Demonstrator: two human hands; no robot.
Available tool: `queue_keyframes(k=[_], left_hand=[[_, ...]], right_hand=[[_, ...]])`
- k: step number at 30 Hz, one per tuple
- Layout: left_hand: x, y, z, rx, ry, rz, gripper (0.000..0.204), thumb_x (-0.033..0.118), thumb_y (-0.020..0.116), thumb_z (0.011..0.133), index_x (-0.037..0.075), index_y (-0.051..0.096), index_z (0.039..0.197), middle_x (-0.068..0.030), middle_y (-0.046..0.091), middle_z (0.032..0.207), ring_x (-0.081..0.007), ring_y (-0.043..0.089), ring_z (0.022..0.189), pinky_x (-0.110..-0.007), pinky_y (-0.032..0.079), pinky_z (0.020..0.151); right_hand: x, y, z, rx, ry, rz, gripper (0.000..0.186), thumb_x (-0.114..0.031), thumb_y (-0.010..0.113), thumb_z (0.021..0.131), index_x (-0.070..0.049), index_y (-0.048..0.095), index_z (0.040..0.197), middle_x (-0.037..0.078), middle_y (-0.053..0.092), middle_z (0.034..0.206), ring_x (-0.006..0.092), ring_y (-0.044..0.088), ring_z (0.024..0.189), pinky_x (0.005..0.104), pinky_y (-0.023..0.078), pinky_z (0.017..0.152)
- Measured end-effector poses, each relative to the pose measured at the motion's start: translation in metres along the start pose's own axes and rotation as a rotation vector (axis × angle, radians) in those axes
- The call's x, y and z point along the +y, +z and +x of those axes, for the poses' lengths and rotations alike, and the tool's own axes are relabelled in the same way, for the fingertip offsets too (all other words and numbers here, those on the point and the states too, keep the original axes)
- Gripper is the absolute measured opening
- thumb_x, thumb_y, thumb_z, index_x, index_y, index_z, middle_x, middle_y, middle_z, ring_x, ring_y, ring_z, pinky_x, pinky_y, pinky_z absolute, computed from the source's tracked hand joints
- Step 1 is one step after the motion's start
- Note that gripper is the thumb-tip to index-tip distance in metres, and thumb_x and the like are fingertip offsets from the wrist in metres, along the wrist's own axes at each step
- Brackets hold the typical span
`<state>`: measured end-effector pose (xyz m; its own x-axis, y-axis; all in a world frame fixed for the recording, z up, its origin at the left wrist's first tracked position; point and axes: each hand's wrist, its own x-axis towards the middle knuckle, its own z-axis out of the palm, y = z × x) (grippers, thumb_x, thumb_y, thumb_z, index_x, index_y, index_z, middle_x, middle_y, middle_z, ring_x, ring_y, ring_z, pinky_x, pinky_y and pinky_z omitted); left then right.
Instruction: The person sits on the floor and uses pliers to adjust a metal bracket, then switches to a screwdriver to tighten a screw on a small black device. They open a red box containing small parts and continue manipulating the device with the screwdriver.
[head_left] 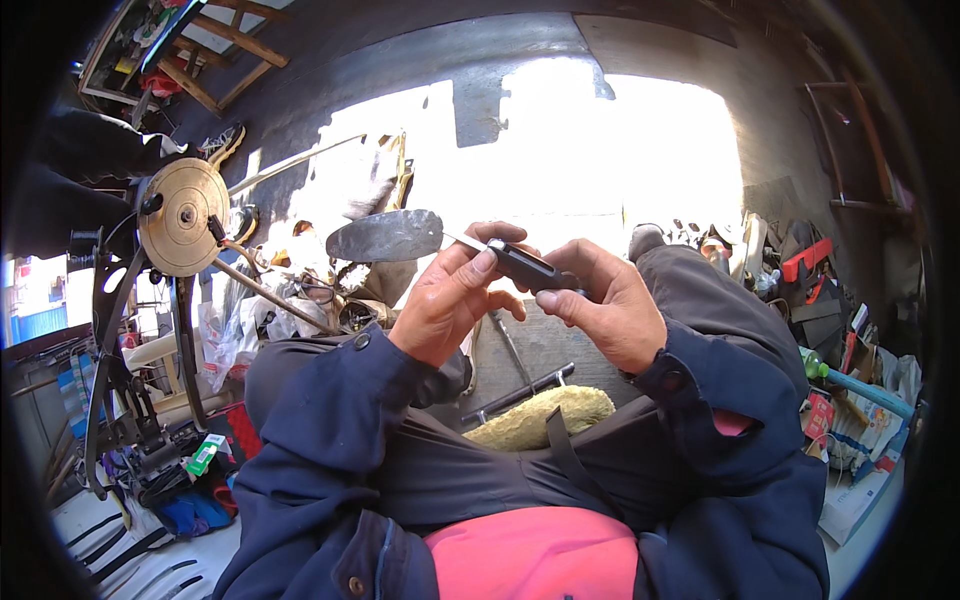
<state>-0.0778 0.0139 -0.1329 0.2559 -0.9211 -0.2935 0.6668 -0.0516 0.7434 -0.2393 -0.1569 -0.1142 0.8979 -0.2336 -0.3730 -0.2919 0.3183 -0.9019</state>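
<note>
Both my hands are raised in front of my knees, around a small black oblong thing (528, 266) with a bright metal bit at its left end. My left hand (448, 305) pinches that left end between thumb and fingers. On the other end, my right hand (608, 300) has its thumb and fingers closed. What kind of thing it is, I cannot make out. Just beyond my left hand stands a grey sole-shaped metal plate (385, 237), its narrow neck running behind my fingers.
A hand-cranked machine with a tan wheel (186, 216) stands on the left. Below my hands are a yellow fuzzy pad (545, 418) and a dark bar (518, 394). Tools and a red-handled item (806, 260) crowd the right. A wooden stool (222, 60) is far left.
</note>
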Motion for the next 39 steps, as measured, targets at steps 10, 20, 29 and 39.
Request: queue_keyframes(k=[10, 20, 29, 39], left_hand=[[-0.009, 0.019, 0.022, 0.111, 0.176, -0.094, 0.030, 0.023, 0.061, 0.109, 0.011, 0.058, 0.136, -0.0182, 0.073, 0.123, -0.0283, 0.067, 0.121, -0.043, 0.052, 0.105], [0.042, 0.027, 0.071, 0.122, 0.343, -0.051, 0.030, 0.025, 0.058, 0.112, 0.010, 0.060, 0.138, -0.0041, 0.069, 0.091, -0.0117, 0.060, 0.067, -0.033, 0.054, 0.066], [0.065, -0.008, 0.109, -0.055, 0.296, -0.015, 0.037, 0.027, 0.057, 0.112, 0.008, 0.056, 0.144, -0.0078, 0.069, 0.098, -0.0133, 0.061, 0.072, -0.027, 0.043, 0.050], [0.092, -0.129, 0.097, -0.068, 0.173, 0.176, 0.029, 0.028, 0.053, 0.114, 0.017, 0.061, 0.139, -0.0057, 0.071, 0.102, -0.0149, 0.060, 0.065, -0.028, 0.045, 0.046]], right_hand=[[0.013, 0.026, 0.012, 0.030, -0.163, 0.200, 0.055, -0.017, 0.073, 0.098, 0.004, 0.051, 0.144, 0.017, 0.072, 0.114, 0.0182, 0.069, 0.090, 0.0323, 0.057, 0.076], [-0.034, -0.005, -0.025, 0.549, -0.575, -0.618, 0.055, -0.020, 0.074, 0.088, 0.004, 0.054, 0.133, 0.027, 0.062, 0.124, 0.0414, 0.063, 0.118, 0.0475, 0.049, 0.106], [0.004, -0.205, -0.261, 1.236, -0.641, -0.302, 0.035, -0.011, 0.071, 0.100, 0.001, 0.061, 0.131, 0.009, 0.070, 0.121, 0.0141, 0.068, 0.105, 0.0264, 0.056, 0.090], [0.252, -0.420, -0.489, 1.803, 0.079, 0.512, 0.046, -0.033, 0.074, 0.099, -0.005, 0.062, 0.133, 0.023, 0.068, 0.130, 0.0350, 0.071, 0.105, 0.0466, 0.061, 0.075]])
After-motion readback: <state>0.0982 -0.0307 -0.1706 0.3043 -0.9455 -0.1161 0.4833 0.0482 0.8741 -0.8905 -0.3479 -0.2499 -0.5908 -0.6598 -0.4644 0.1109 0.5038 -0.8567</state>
